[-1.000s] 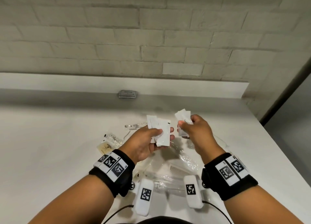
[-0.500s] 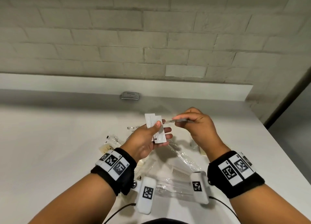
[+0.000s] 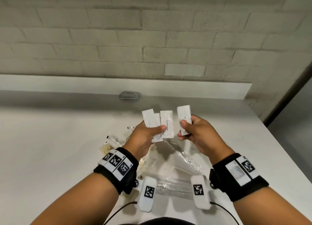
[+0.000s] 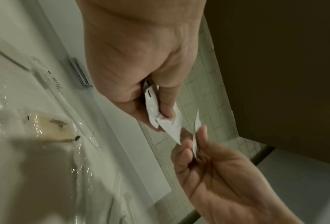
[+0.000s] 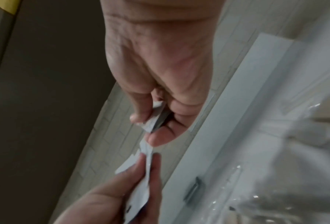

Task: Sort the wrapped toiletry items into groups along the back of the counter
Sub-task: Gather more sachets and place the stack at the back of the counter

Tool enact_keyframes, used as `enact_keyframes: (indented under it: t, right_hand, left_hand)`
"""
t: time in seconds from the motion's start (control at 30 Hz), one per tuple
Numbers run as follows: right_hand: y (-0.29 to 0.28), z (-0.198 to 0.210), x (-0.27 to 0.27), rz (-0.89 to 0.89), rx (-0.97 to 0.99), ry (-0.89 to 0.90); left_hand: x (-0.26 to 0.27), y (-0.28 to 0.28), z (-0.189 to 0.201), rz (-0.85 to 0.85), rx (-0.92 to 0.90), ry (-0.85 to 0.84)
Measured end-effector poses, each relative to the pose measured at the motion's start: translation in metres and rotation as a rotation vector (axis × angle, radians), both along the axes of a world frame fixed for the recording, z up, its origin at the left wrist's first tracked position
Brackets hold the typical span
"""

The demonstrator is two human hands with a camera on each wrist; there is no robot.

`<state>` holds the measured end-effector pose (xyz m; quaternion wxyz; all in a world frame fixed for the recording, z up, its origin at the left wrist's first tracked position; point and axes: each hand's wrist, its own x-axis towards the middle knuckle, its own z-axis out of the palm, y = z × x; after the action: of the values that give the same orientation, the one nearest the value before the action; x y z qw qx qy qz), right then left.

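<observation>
My left hand (image 3: 148,136) pinches a fan of white sachets (image 3: 158,125) upright above the counter; one reads "toothpaste" (image 3: 167,126). Beside it, my right hand (image 3: 194,131) pinches another white sachet (image 3: 184,118) between thumb and fingers, slightly apart from the fan. In the left wrist view the sachets (image 4: 160,121) sit under my left thumb. In the right wrist view the thumb and fingers clamp the right sachet (image 5: 154,119). A small grey packet stack (image 3: 130,95) lies against the back ledge.
Clear-wrapped items lie on the white counter (image 3: 50,140) below my hands: a comb (image 3: 180,171), toothbrush packs (image 3: 179,155) and yellowish packets (image 3: 108,147). A raised white ledge (image 3: 67,85) and a brick wall close the back. The counter's edge runs down the right.
My right hand has turned its sachet from flat to upright and drawn it slightly away from the left. The left hand's sachets are fanned wider and held higher.
</observation>
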<state>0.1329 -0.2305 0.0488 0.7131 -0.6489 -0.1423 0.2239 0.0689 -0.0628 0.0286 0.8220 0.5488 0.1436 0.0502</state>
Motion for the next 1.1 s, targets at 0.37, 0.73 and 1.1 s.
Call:
enact_keyframes:
  t: [0.37,0.73,1.1]
  right_hand:
    - [0.009,0.001,0.010,-0.111,-0.040,0.049]
    - [0.019,0.030,0.009,0.259,0.191,0.178]
    - [0.025,0.006,-0.009,0.163,0.152,0.170]
  left_hand:
    - [-0.003,0.011,0.009,0.051,-0.309,0.099]
    - [-0.009,0.001,0.024,-0.077,-0.219,0.030]
    - [-0.010,0.000,0.020,-0.189,0.054,0.148]
